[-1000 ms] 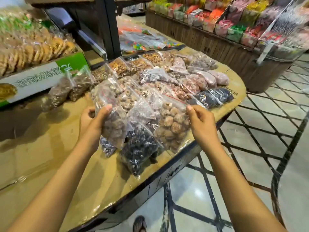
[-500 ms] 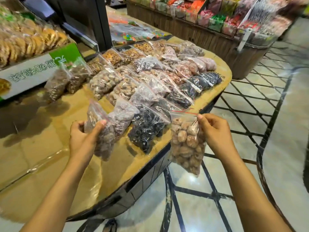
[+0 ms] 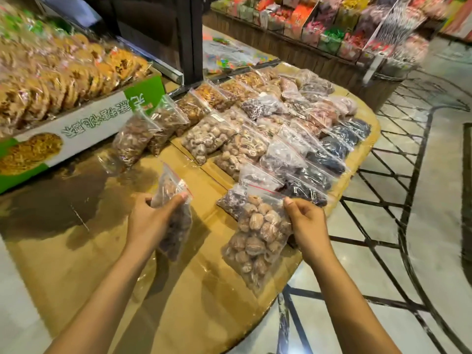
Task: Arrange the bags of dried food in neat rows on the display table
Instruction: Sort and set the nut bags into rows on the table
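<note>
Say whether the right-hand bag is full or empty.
Full: brown dried pieces fill the clear bag pinched by the right hand.

Head view; looks down, close

Glossy pale floor tiles [image 3: 447,226] carry a dark lattice pattern. Behind, a wicker-fronted stand [image 3: 319,57] holds bright sweets [image 3: 329,39], beside a black post [image 3: 190,34].

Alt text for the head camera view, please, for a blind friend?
The left hand grips a bag of dark brown pieces and the right hand pinches a bag of pale round pieces at a display table with rows of bags.
</note>
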